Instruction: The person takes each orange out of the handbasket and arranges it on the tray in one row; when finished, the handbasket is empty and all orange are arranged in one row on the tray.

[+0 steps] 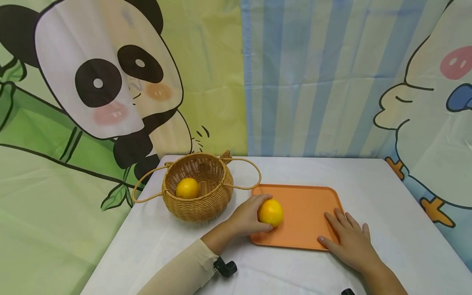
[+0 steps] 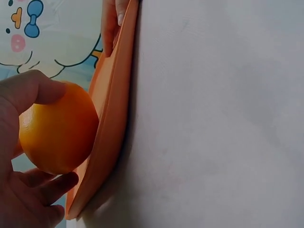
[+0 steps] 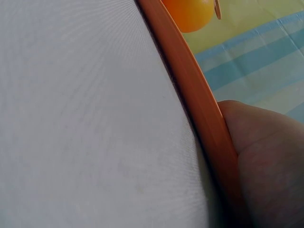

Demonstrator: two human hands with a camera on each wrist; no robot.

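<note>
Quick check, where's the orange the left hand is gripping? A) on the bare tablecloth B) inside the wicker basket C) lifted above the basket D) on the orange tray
D: the left hand curls round the orange on the near left part of the tray; the basket holds a different orange.

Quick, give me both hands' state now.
Left hand: fingers curled round the orange.
Right hand: open, flat on the tray.
</note>
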